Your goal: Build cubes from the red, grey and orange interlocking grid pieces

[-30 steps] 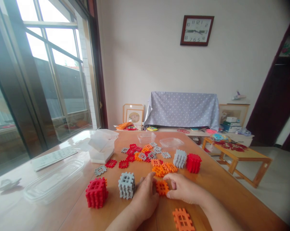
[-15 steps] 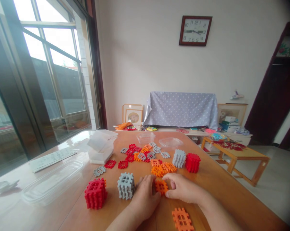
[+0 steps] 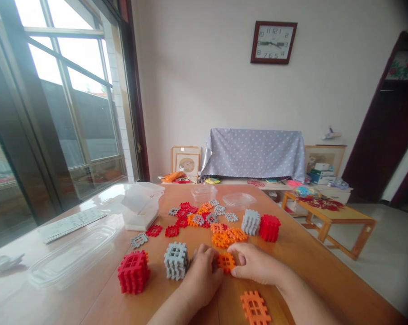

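Observation:
An orange window-shaped building block (image 3: 226, 262) lies between my two hands, low over the wooden table. My left hand (image 3: 204, 273) is closed on its left side, with the fingertips partly hidden. On the block's right edge, my right hand (image 3: 253, 263) pinches with thumb and curled forefinger. Just left of my left hand stands a stack of grey blocks (image 3: 176, 261), and farther left a stack of red blocks (image 3: 133, 271). A loose orange block (image 3: 255, 307) lies flat near my right forearm. Beyond my hands is a pile of orange blocks (image 3: 220, 239).
Loose red blocks (image 3: 172, 231) and grey ones are scattered mid-table. A second grey stack (image 3: 250, 222) and red stack (image 3: 269, 228) stand at the right. Leftward are a white bin (image 3: 140, 221), a clear plastic lid (image 3: 71, 253) and a printed sheet (image 3: 71, 224).
The view has shifted very slightly. Both hands stay at the orange block in nearly the same pose, and the stacks stand where they were.

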### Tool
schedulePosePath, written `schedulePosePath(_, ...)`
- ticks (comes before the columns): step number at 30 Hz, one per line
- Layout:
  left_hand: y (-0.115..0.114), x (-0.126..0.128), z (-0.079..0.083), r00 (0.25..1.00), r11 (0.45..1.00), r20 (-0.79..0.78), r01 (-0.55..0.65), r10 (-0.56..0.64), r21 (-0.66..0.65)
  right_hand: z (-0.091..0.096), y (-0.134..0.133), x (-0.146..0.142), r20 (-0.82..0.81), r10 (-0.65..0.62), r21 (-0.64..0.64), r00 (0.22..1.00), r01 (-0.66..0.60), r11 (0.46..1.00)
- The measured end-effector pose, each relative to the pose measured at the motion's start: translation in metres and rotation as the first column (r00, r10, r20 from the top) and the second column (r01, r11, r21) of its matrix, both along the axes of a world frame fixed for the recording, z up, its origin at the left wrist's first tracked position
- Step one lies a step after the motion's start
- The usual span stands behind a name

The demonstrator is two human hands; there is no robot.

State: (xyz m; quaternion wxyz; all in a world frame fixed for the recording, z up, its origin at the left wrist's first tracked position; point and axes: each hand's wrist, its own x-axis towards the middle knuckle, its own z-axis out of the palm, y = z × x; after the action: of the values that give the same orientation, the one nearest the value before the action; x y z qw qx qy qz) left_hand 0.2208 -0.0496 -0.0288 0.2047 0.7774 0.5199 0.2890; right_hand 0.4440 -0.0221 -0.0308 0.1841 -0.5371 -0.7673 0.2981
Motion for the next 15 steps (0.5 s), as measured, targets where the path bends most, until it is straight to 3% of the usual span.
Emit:
schedulePosePath(8,0.003,-0.001,-0.003,1.0,1.0,-0.005,0.011,-0.011,0.019,0.004,-0.001,0.0,-0.007,0.012,-0.016,1.0,-0.012,1.0)
schedulePosePath(12,0.004,-0.002,-0.001,1.0,0.999,0.009,0.03,-0.03,0.02,0.016,-0.005,0.01,-0.112,0.024,-0.132,0.993,-0.039,0.991)
schedulePosePath(15,0.004,-0.002,-0.001,0.999,0.999,-0.003,0.042,-0.042,0.02,0.028,-0.012,0.02,-0.15,0.01,-0.135,0.989,-0.031,0.99)
